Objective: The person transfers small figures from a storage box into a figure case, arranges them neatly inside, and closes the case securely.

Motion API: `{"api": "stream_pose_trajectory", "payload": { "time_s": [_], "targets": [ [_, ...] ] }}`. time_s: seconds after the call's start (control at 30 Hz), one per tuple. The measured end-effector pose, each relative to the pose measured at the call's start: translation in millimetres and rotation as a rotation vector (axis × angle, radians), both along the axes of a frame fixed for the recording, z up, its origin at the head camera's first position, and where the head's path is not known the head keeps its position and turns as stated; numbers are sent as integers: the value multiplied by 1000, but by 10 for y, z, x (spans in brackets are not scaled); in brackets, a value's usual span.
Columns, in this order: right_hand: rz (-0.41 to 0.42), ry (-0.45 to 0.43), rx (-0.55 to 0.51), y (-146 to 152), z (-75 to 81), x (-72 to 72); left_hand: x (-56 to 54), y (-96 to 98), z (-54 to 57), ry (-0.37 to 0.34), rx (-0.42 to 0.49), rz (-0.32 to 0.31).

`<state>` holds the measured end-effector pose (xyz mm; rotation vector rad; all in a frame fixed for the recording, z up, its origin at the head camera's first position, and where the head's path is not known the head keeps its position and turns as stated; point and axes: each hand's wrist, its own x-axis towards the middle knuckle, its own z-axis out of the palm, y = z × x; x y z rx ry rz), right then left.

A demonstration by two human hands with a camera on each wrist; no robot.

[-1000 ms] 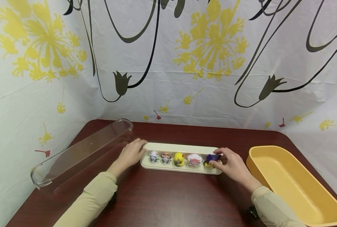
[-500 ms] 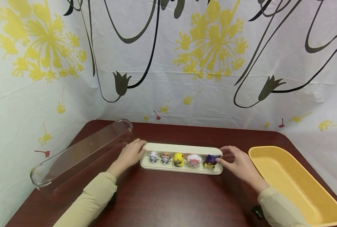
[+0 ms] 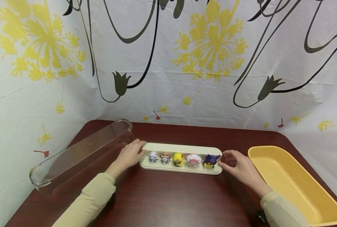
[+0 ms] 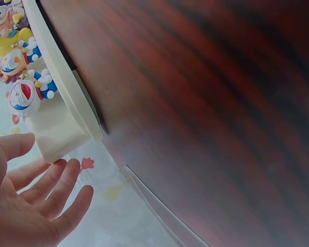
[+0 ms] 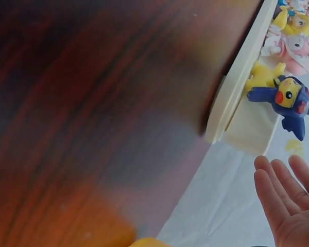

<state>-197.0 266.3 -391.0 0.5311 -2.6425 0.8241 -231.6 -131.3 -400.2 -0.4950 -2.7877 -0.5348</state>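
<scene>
A cream tray [image 3: 182, 171] lies on the table with several small toy figurines standing in a row. From the left come a white-headed figurine [image 3: 153, 157], an orange-and-blue one [image 3: 165, 159], a yellow one [image 3: 178, 159], a pink one with a white top [image 3: 193, 160] and a purple-hooded yellow one [image 3: 210, 160]. My left hand [image 3: 131, 154] is at the tray's left end, and its fingers [image 4: 61, 180] look relaxed and touch or nearly touch that end. At the right end, beside the purple-hooded figurine, my right hand [image 3: 242, 167] holds nothing, its fingers [image 5: 279, 185] loosely extended.
A long transparent cover [image 3: 83, 151] lies slantwise on the left of the dark red table [image 3: 168, 198]. On the right stands a deep yellow bin [image 3: 296, 186]. A patterned white cloth [image 3: 162, 56] hangs behind and at both sides.
My right hand has let go of the purple-hooded figurine and drawn back to the right. That figurine stays standing in the tray. The left hand has hardly moved.
</scene>
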Motion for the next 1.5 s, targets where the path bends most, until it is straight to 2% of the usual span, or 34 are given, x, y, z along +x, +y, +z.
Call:
{"api": "stream_pose_trajectory", "payload": {
  "time_s": [0.27,0.5,0.8,1.2,1.5],
  "targets": [
    [-8,-11,18,3,-72,29,90,-33,61,-17,-7,9],
    [-18,-16,66,22,-119,23,207,-89,172,34,-5,-10],
    [-24,-109,142,13,-128,-2,348,-171,286,121,-13,-38],
    [14,-159,227,44,-178,-74,528,-265,468,173,-5,-59],
    [13,-188,252,44,-179,-78,635,-463,579,216,-9,-61]
  ]
}}
